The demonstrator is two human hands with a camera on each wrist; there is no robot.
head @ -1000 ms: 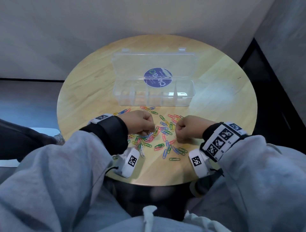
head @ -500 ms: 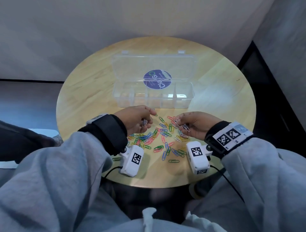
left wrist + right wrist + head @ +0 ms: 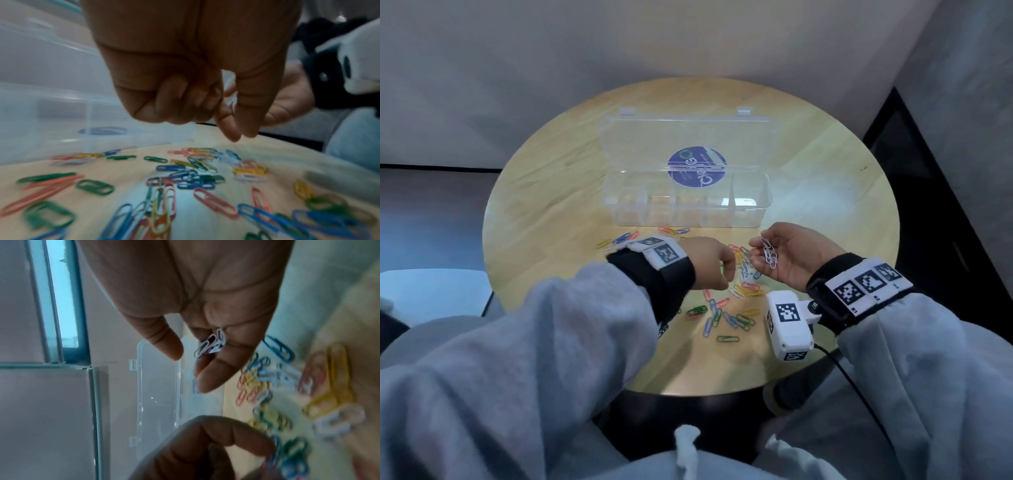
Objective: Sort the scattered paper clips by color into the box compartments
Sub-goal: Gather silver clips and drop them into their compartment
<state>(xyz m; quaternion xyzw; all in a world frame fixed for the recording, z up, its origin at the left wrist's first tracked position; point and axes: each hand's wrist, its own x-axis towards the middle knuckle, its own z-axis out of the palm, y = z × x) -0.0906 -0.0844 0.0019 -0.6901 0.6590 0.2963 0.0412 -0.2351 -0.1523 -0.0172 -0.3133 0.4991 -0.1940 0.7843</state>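
Note:
A pile of coloured paper clips (image 3: 722, 315) lies on the round wooden table (image 3: 551, 219), just in front of the clear compartment box (image 3: 685, 216), whose lid (image 3: 685, 140) stands open. My right hand (image 3: 758, 251) is turned palm up above the pile, and its curled fingers cradle a few white paper clips (image 3: 768, 253), which also show in the right wrist view as white paper clips (image 3: 211, 344). Hovering over the pile beside it, my left hand (image 3: 726, 274) has its fingers curled. Its thumb and index fingertips (image 3: 249, 129) meet, with nothing visible between them.
The table's front edge (image 3: 705, 387) is close to my body. A white wrist camera block (image 3: 789, 322) hangs under the right wrist above the table's near right part. Walls close in behind the table and on its right.
My right hand rose and turned palm up with white clips in it. The left hand, which pinched a white clip half a second ago, has turned down over the pile without it.

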